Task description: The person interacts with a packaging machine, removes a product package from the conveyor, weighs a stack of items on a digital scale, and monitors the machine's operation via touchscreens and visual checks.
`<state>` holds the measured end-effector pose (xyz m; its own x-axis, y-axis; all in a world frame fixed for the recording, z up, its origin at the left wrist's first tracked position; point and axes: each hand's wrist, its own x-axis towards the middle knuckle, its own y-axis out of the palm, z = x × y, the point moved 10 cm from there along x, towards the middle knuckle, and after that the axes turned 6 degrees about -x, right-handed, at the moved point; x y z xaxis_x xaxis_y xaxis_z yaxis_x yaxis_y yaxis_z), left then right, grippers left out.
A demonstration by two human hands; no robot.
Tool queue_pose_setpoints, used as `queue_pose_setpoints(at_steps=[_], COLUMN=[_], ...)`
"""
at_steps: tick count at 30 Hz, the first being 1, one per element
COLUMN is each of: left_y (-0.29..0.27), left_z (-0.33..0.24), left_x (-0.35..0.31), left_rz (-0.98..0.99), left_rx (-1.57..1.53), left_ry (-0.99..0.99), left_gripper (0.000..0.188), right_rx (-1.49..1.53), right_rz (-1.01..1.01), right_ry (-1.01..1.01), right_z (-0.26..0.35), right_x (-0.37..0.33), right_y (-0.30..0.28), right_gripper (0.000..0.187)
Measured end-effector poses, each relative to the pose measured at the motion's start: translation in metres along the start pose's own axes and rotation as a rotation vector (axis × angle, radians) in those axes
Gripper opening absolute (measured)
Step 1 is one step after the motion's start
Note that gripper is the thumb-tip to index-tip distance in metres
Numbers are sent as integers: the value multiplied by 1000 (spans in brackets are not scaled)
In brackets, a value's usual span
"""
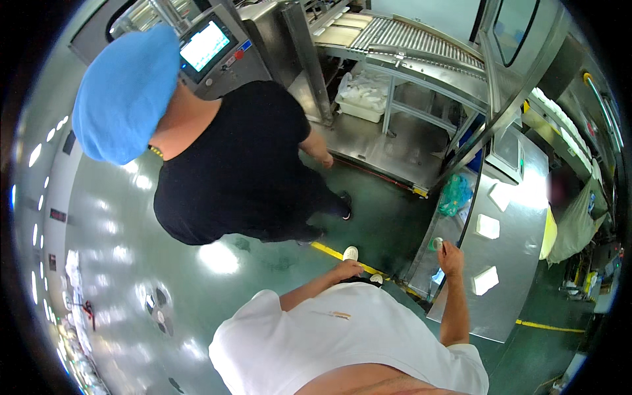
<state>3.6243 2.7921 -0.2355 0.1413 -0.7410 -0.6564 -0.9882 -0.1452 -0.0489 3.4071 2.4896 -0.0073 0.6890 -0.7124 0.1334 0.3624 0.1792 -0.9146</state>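
My right hand reaches over the left side of the steel table. Its fingers are closed at the edge of a small ring-shaped roll, white and green, which looks like tape. On the tabletop beside that hand lie several white, flat, squarish pieces, among them a near one and a middle one. My left hand is low in front of my waist, its fingers curled in. Whatever may be inside those fingers is hidden.
A person in a blue cap and black shirt stands at left, facing a machine with a lit screen. Ahead is a roller conveyor above a white bin. A scale and green plastic bag are at right.
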Motion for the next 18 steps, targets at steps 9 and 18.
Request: queue_pose_setpoints(at_steps=[9,18], left_y=[10,-10], left_z=[-2,-2], left_x=[-33,-31], left_rz=[-78,-162], left_rx=[81,73], left_ry=[-1,-7], left_gripper=[30,36], right_rx=[23,24], right_rz=[18,-11], right_ry=[-12,-10], right_z=[-1,-8], right_x=[-1,0], right_y=[3,8], right_gripper=[20,15])
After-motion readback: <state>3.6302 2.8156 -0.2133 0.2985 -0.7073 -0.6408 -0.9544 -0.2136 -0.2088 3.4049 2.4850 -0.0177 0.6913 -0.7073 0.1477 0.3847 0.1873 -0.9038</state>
